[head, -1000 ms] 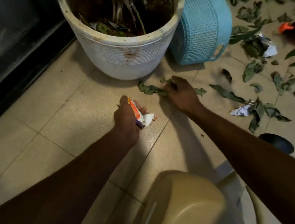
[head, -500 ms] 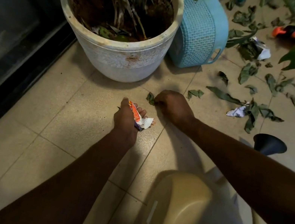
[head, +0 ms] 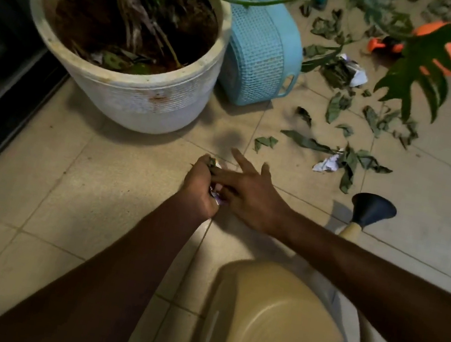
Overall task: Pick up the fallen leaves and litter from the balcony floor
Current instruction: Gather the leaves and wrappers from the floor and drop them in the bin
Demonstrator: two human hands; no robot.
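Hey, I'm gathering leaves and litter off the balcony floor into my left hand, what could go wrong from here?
1. Your left hand grips a wad of leaves and wrapper that pokes out of the fist; pushing more in with the right hand may spill pieces.
2. The watering can has its black spout right beside your right forearm, near the loose leaves and crumpled paper; a reach for them could knock it.

Floor tiles (head: 96,178) matt beige, slightly gritty; white pot (head: 147,96) rough, stained, with textured band; blue basket (head: 256,55) woven-pattern plastic; tan watering can (head: 268,314) smooth satin plastic; paper scrap (head: 326,164) crumpled; leaves (head: 307,143) withered, matt.
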